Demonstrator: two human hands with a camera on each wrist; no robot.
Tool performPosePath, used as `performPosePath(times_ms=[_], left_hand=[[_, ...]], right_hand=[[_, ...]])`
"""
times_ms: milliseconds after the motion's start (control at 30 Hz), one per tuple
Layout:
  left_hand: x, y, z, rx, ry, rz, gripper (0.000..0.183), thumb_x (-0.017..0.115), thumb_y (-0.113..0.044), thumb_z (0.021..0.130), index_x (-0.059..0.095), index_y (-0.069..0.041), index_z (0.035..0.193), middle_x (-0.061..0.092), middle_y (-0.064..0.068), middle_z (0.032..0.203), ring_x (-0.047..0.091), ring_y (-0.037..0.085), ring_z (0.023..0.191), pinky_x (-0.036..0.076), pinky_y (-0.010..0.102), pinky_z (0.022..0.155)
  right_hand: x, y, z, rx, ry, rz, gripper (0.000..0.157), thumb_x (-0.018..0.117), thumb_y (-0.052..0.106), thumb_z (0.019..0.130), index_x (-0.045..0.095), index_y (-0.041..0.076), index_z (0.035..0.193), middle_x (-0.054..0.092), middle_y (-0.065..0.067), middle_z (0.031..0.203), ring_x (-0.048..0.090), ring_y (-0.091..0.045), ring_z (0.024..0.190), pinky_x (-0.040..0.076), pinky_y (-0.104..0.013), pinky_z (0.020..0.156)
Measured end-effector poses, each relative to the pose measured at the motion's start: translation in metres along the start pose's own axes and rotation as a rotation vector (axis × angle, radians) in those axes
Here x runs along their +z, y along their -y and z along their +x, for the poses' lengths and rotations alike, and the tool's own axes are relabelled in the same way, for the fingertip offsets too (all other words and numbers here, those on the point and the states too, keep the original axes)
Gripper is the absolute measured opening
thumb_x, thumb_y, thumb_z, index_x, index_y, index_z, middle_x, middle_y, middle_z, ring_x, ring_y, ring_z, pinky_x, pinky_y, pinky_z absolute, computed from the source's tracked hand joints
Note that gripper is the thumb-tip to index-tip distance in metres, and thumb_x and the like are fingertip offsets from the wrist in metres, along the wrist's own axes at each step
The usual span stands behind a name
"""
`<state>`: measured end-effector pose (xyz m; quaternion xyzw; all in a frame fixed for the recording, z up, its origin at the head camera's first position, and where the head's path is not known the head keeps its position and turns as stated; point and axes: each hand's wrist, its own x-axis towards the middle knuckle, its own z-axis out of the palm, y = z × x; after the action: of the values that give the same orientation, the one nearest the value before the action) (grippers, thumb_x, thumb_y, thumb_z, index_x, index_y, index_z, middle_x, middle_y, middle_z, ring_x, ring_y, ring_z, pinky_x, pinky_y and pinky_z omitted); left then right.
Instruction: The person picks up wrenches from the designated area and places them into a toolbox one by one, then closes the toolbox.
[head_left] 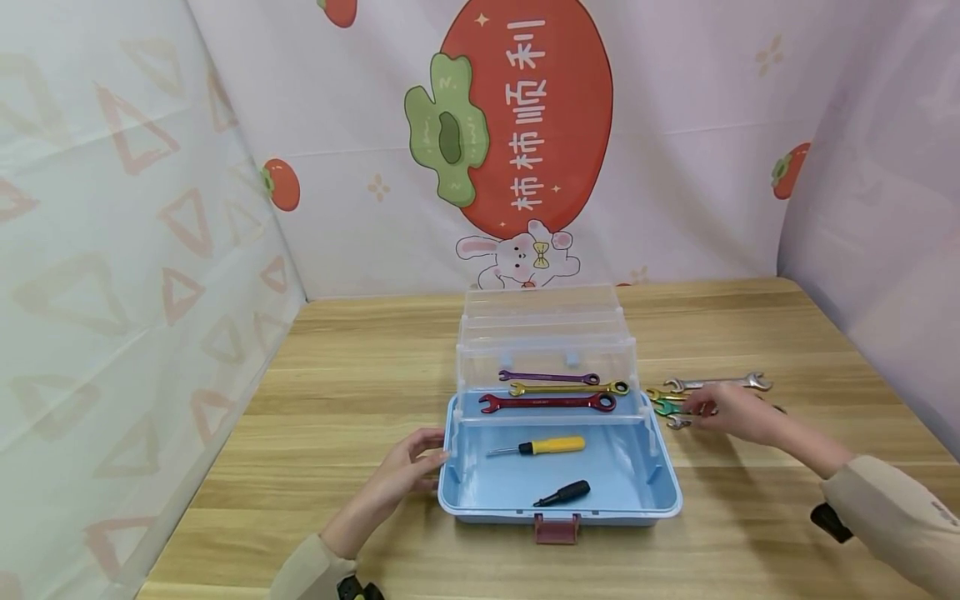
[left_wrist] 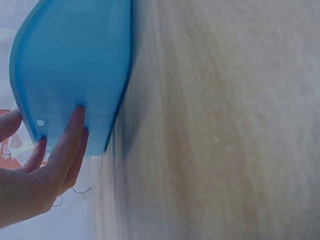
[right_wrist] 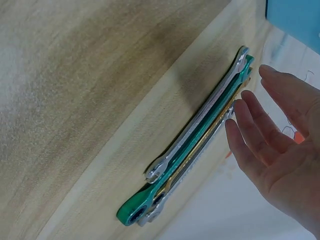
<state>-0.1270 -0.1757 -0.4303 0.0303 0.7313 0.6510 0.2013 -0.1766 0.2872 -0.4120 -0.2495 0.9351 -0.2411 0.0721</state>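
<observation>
Four wrenches [right_wrist: 201, 126]; long axes left-right; green one's [right_wrist: 194, 136] ring end rightward

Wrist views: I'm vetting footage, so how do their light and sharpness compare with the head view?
Head: bright, fairly sharp, with a soft shadow below the right arm. Left wrist: dimmer, table grain soft, dark shadow beside the box. Right wrist: also dimmer, wrenches fairly crisp.

There are seven wrenches [head_left: 547, 402], two screwdrivers [head_left: 558, 445], one toolbox [head_left: 622, 479].
</observation>
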Motion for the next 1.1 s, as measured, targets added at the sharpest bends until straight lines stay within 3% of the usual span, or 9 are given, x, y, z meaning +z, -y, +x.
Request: performPosePath(times_ms=[867,1100], left_hand=[[0.000,-0.001,0.000,-0.001,0.003,0.008,0.050,0.056,-0.021,0.087,0.037,0.005,0.125,0.043,0.022,0.124,0.055,0.021,0.096,0.051,0.037,0.072],[0.000,0.000,0.000,0.000,0.006,0.007,0.050,0.057,-0.022,0.087,0.038,0.005,0.125,0.044,0.022,0.124,0.055,0.021,0.096,0.051,0.038,0.072]], right_hand=[[0.014,-0.011,0.004,-0.012,0.001,-0.138,0.011,0.071,0.001,0.069,0.068,0.006,0.078,0.061,0.002,0.077,0.056,-0.012,0.069,0.046,-0.026,0.056],[0.012,-0.015,0.003,-0.032,0.007,-0.066,0.010,0.068,-0.002,0.070,0.068,0.006,0.077,0.059,0.003,0.072,0.051,-0.005,0.063,0.043,-0.022,0.052]])
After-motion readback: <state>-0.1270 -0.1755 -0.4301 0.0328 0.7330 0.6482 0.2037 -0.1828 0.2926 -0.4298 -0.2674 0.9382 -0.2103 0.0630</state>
